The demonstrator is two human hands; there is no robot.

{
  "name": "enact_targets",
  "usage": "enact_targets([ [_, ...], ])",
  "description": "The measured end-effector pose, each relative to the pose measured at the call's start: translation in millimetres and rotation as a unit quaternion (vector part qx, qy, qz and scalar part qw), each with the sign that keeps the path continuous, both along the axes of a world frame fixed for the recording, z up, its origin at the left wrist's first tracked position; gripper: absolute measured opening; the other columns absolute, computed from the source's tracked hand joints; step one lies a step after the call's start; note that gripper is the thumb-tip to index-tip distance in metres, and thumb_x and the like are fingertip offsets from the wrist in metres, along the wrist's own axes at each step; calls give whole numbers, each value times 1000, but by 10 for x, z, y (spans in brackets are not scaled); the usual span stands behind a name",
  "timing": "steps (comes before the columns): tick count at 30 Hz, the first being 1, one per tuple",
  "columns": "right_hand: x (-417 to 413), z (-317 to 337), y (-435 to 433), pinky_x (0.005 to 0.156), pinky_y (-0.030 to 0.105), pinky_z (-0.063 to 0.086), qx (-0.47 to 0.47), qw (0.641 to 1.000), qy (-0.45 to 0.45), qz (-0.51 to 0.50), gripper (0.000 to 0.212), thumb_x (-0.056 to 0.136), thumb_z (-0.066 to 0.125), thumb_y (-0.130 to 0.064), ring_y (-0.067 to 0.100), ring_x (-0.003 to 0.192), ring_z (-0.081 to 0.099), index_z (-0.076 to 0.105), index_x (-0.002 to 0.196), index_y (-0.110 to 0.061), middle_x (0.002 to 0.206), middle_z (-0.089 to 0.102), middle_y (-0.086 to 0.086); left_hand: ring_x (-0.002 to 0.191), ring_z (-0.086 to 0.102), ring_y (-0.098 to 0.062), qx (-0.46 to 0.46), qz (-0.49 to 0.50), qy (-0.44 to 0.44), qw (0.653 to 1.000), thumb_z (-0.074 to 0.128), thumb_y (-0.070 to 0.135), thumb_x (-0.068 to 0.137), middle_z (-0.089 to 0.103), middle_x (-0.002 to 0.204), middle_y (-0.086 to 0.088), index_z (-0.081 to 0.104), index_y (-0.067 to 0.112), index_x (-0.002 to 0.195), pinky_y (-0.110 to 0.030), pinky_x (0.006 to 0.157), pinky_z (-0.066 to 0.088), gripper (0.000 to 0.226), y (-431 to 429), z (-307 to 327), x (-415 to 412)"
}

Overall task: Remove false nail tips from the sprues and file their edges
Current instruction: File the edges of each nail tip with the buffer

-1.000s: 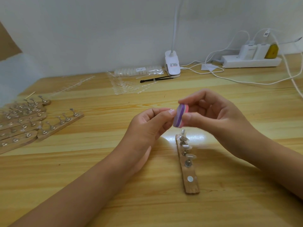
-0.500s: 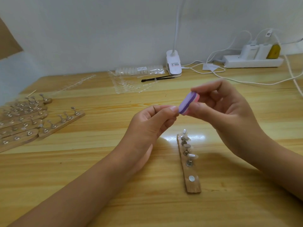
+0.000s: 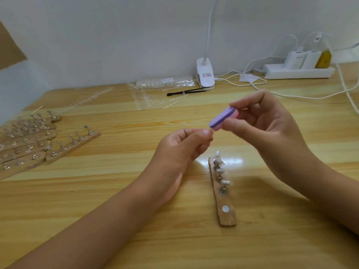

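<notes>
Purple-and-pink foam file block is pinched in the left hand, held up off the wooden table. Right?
Wrong hand. In the head view the right hand pinches the purple-and-pink foam file block between thumb and fingers, held up off the wooden table. The left hand pinches a small item that is too small to identify, right beside the block's lower end.

No text is readable. Blurred stickers sit on the white plastic clip lamp base (image 3: 205,74) and the clear plastic bag of false nail tips (image 3: 155,83); a white paper cable tag (image 3: 317,38) shows a square code.
</notes>
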State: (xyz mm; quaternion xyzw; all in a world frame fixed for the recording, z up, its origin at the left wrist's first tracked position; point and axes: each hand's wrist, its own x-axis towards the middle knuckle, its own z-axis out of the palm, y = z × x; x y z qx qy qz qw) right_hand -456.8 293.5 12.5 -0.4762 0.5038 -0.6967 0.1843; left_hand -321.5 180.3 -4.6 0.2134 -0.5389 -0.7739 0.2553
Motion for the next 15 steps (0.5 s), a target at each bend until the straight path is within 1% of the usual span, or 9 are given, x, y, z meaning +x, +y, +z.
enact_targets([
  [2, -47, 26, 25, 84, 29, 56, -25, 999, 8, -19, 26, 84, 72, -7, 10, 88, 65, 55, 101, -16, 90, 67, -7, 76, 68, -5, 21, 3, 13, 1000, 77, 28, 62, 74, 83, 0, 73, 12, 85, -14, 73, 53, 28, -25, 19, -2],
  [3, -65, 41, 33, 85, 28, 55, -38, 999, 13, -19, 26, 84, 69, -4, 8, 88, 64, 53, 102, -15, 90, 66, -10, 77, 68, -5, 28, -1, 21, 999, 77, 27, 64, 74, 84, 0, 73, 12, 87, -13, 73, 53, 28, -35, 27, -1],
  [5, -75, 55, 37, 80, 20, 51, -55, 998, 20, -4, 26, 84, 63, 1, 5, 89, 63, 52, 101, -15, 92, 64, -12, 78, 68, -6, 38, -16, 40, 998, 81, 26, 67, 74, 87, -2, 74, 12, 89, -14, 74, 53, 26, -42, 39, 4],
  [6, -66, 52, 33, 80, 18, 50, -61, 998, 20, 4, 27, 84, 61, 3, 6, 91, 63, 52, 101, -16, 95, 63, -10, 79, 69, -6, 40, -23, 46, 998, 82, 27, 67, 74, 89, -2, 75, 13, 89, -14, 74, 53, 27, -42, 45, 7],
  [8, -40, 32, 26, 84, 20, 49, -66, 997, 24, 17, 29, 83, 59, 6, 12, 98, 63, 52, 101, -16, 100, 62, -4, 81, 69, -7, 40, -31, 52, 997, 81, 30, 64, 74, 92, -3, 76, 16, 89, -14, 75, 53, 29, -42, 51, 11],
  [10, -29, 28, 23, 87, 21, 49, -62, 997, 28, 28, 29, 83, 58, 7, 15, 104, 64, 51, 101, -15, 102, 63, -2, 82, 69, -8, 39, -35, 58, 997, 80, 31, 64, 74, 94, -4, 77, 18, 87, -15, 75, 54, 27, -45, 57, 15],
  [13, -26, 35, 27, 88, 22, 50, -55, 997, 24, 43, 29, 83, 58, 8, 17, 107, 65, 51, 101, -13, 104, 65, -1, 82, 69, -8, 41, -38, 60, 997, 80, 28, 67, 74, 93, -4, 74, 15, 92, -15, 75, 54, 28, -46, 60, 23],
  [15, -21, 35, 31, 87, 21, 50, -51, 997, 21, 48, 28, 82, 59, 8, 18, 107, 65, 51, 100, -13, 105, 65, 1, 82, 69, -8, 45, -35, 59, 997, 77, 23, 73, 74, 92, -3, 73, 14, 95, -15, 75, 54, 25, -47, 59, 25],
])
